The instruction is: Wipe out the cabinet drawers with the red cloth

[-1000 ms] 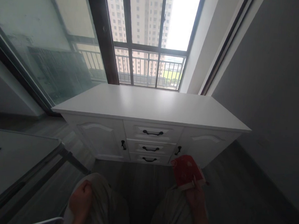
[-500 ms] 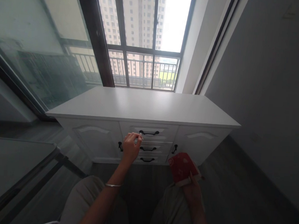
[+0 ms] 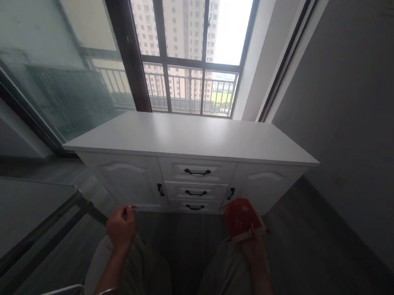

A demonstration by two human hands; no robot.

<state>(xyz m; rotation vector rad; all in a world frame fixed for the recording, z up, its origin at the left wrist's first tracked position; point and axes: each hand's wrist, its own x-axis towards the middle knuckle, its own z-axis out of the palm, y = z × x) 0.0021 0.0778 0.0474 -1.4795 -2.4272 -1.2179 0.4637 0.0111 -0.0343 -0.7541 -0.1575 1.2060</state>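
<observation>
**Red book in the right hand, low in front of the white cabinet**

The red book point(image 3: 241, 218) sits in the right hand point(image 3: 252, 248), low and right of centre, above the person's right knee and in front of the white cabinet point(image 3: 197, 141). Its near end is covered by the fingers, so I cannot see its full length. The red cover faces up and carries pale marks too small to read. A strip of light page edges shows along the near right side. Its long axis runs from the hand away toward the cabinet, leaning a little to the left, with the far end up by the cabinet's right door. The right grip is closed around the book's near end, one finger lying over the cover; the wrist and forearm run off the bottom edge.

The left hand point(image 3: 121, 225) hangs over the left knee, fingers curled in and fingertips pinched together. Something thin and pale may stick out past the fingertips, but I cannot tell if it holds anything. A thin bracelet point(image 3: 104, 292) shows on that forearm, close to the bottom edge.

The cabinet has three drawers down its middle with dark handles, the top handle point(image 3: 197, 172) the clearest, and a door on each side. Behind it is a window point(image 3: 190, 52) with a railing and tall buildings outside. A glass panel point(image 3: 55, 56) leans away on the left, its reflections murky. The floor point(image 3: 311, 254) is dark and dim.
</observation>
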